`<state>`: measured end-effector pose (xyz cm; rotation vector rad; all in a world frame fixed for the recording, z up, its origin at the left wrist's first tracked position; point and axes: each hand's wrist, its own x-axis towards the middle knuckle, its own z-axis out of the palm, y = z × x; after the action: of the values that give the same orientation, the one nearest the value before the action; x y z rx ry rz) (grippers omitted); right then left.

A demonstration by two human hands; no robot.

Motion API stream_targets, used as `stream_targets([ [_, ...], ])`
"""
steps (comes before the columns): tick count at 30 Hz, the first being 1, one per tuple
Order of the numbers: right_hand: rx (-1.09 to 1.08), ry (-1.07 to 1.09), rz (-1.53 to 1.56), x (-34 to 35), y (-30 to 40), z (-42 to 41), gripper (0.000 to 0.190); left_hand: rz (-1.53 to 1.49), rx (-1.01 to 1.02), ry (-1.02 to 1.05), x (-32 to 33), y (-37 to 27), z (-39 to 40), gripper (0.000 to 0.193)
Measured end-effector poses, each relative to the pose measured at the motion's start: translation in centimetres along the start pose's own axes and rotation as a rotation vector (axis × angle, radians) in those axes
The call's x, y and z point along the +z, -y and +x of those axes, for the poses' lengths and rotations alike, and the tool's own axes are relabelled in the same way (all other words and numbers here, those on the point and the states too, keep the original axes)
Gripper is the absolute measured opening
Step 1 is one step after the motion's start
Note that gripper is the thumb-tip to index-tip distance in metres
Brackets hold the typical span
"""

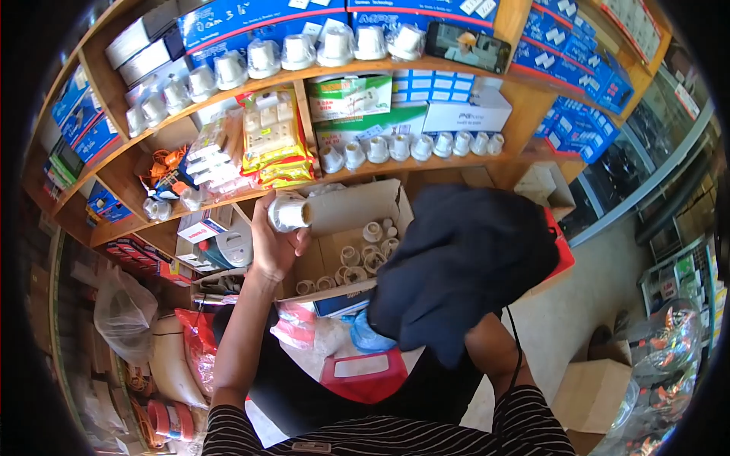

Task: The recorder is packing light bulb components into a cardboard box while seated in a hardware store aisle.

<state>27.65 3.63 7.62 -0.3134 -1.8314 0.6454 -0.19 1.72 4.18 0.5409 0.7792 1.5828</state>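
Observation:
My left hand [278,242] holds up a white lamp socket [289,211] in clear plastic wrap, its open end turned to the right. My right hand [483,337] holds up a bunched dark cloth [462,268], which covers its fingers. Beneath both hands lies an open cardboard box [319,242]. Several wrapped sockets [355,275] lie inside it, towards the near and right sides. The cloth hides the box's right end.
Rows of white sockets [399,147] line the wooden shelves [365,166] ahead. A phone [469,47] leans on the upper shelf. Power strips [271,137] fill a middle compartment. A red stool [365,383] stands between my legs; a carton [593,393] sits to the right.

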Motion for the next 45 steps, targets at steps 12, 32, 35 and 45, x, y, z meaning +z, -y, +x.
stream_targets([
  [12,0.052,0.682,-0.183,1.7,2.7,3.0,0.042,-0.022,0.154,0.146,-0.6,-0.2,-0.9,0.039],
  [32,0.02,0.377,-0.492,9.1,0.0,2.2,0.038,0.44,0.28,0.139,0.2,0.8,-2.6,0.039],
  [35,-0.025,0.362,-0.456,8.2,0.6,2.8,0.032,0.41,0.299,0.171,0.3,0.6,-2.6,0.055],
  [45,-0.077,0.26,-0.457,8.5,-1.3,3.0,0.032,0.432,0.364,0.261,2.2,-1.3,-3.7,0.067],
])
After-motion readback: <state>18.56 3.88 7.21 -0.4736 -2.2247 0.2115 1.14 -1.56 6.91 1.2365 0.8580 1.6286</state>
